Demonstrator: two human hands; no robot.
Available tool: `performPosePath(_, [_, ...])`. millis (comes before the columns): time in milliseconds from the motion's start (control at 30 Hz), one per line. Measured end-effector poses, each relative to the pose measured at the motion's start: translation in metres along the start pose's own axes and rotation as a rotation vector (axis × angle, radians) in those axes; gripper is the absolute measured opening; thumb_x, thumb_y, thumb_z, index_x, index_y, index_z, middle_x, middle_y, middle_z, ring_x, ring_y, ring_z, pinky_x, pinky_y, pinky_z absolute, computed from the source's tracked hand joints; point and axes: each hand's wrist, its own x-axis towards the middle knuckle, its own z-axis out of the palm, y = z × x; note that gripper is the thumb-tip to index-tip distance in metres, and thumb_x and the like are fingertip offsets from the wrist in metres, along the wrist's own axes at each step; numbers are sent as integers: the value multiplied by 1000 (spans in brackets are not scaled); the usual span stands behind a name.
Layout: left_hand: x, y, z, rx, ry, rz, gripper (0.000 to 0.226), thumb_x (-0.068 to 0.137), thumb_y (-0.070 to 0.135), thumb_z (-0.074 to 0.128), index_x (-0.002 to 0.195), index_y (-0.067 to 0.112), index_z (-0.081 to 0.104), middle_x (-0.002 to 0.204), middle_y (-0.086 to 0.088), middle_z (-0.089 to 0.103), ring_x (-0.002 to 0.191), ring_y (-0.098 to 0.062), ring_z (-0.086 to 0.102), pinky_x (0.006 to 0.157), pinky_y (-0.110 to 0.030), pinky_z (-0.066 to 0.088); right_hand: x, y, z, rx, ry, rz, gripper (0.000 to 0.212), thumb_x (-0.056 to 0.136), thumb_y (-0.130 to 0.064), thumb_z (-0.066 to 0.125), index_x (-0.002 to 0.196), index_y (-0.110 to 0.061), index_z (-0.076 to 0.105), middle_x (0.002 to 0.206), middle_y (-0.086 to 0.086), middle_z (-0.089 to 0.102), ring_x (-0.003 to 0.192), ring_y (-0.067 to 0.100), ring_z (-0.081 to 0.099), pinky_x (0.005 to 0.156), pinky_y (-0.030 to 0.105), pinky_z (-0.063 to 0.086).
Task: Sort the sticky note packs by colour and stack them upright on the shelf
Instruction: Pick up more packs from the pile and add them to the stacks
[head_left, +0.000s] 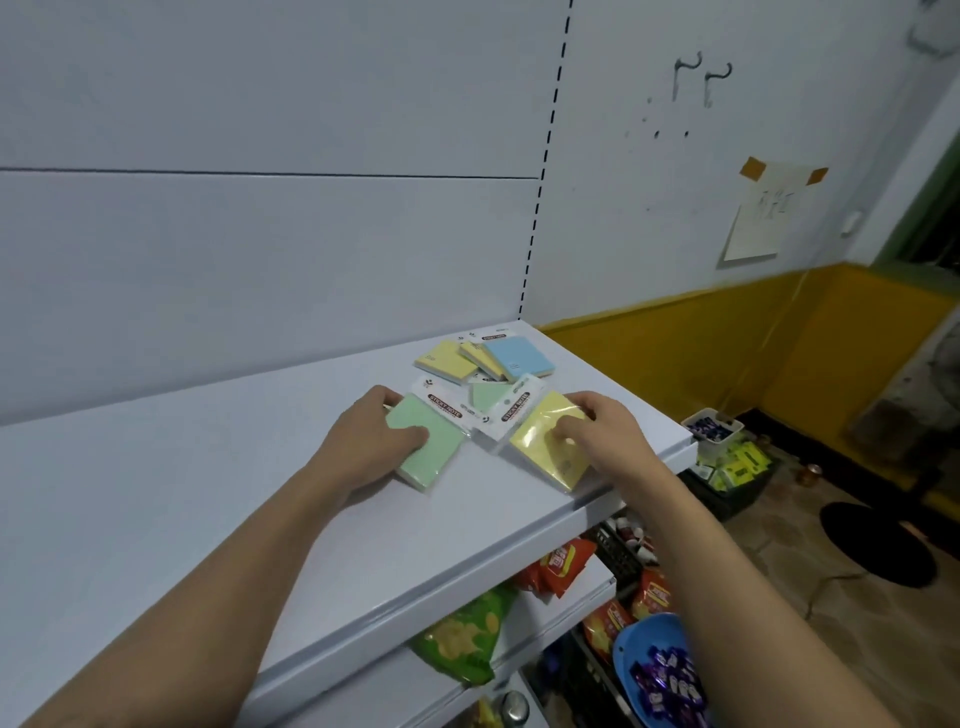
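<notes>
A green sticky note pack (434, 452) lies flat on the white shelf (208, 493), and my left hand (369, 436) grips its left edge. A yellow pack (540, 444) lies flat near the shelf's front right edge, with my right hand (597, 431) closed over it. Behind them lie another green pack (488, 395), mostly covered, two yellow packs (449, 360) (480, 358) and a blue pack (519, 355). All packs lie flat in clear wrappers with white header cards.
The shelf's back panel (260, 234) rises behind the packs. Below the shelf's front edge are snack bags (462, 639) (561, 564) on a lower shelf, a blue bowl of wrapped sweets (654, 665) and crates of goods (727, 462) on the floor at the right.
</notes>
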Motion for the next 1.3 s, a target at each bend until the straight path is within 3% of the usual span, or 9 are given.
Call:
performPosePath(100, [-7,6,-3,-220,-19,-36,22,83,13,61,103,19,53,92,-4,64,74,-15,63,58,-27,48,-3,-10,-2,70,1,-49,17,87,-9,56,101,-14,63,95,-1,63,84,13,58,63,25,46])
performPosePath(200, [-13,14,-18,-330,12,-31,26,83,3,57,105,13,52,91,-11,63,64,-18,62,43,-19,46,-1,-18,5,178,3,-85,10,89,-10,58,95,-14,63,96,2,65,87,16,60,65,27,46])
performPosePath(367, [-24,8,-68,-252,78,18,28,69,6,59,96,14,56,72,-1,63,59,-19,60,57,-26,46,-4,-41,28,327,-98,-138,10,86,-1,61,93,-9,62,98,12,68,91,28,66,74,39,51])
performPosePath(467, [-33,1,-99,-247,189,26,21,75,1,60,92,11,55,74,0,60,56,-17,57,45,-17,41,-7,-64,50,443,-178,-180,17,85,0,62,98,-10,60,93,11,65,83,26,64,69,38,50])
performPosePath(667, [-65,-37,-168,-270,368,13,14,81,11,62,91,15,54,78,-1,62,61,-18,58,55,-29,42,-21,-127,120,578,-330,-286,30,80,7,62,98,-18,61,82,11,65,70,21,66,59,31,51])
performPosePath(833, [-107,-75,-231,-306,498,-21,14,78,13,61,89,17,53,80,-3,67,66,-23,62,60,-33,43,-46,-172,181,522,-421,-408,29,80,2,64,96,-21,61,69,0,64,61,5,60,64,26,42])
performPosePath(967, [-140,-105,-277,-300,610,-23,24,86,5,56,102,22,54,83,0,67,64,-16,62,59,-30,43,-69,-206,227,518,-484,-452,26,80,2,65,94,-20,62,72,2,61,67,13,58,61,28,43])
performPosePath(1067, [-163,-130,-309,-317,682,-31,29,87,3,57,110,20,53,69,12,63,55,-5,58,60,-28,43,-91,-231,264,541,-571,-451,26,80,6,63,93,-16,63,81,7,60,71,16,64,60,27,50])
performPosePath(1300, [-202,-181,-390,-281,763,-18,17,90,14,59,94,29,54,76,10,70,69,-13,65,69,-38,53,-142,-277,346,551,-627,-500,20,84,2,64,93,-16,64,77,6,53,72,17,64,52,21,52])
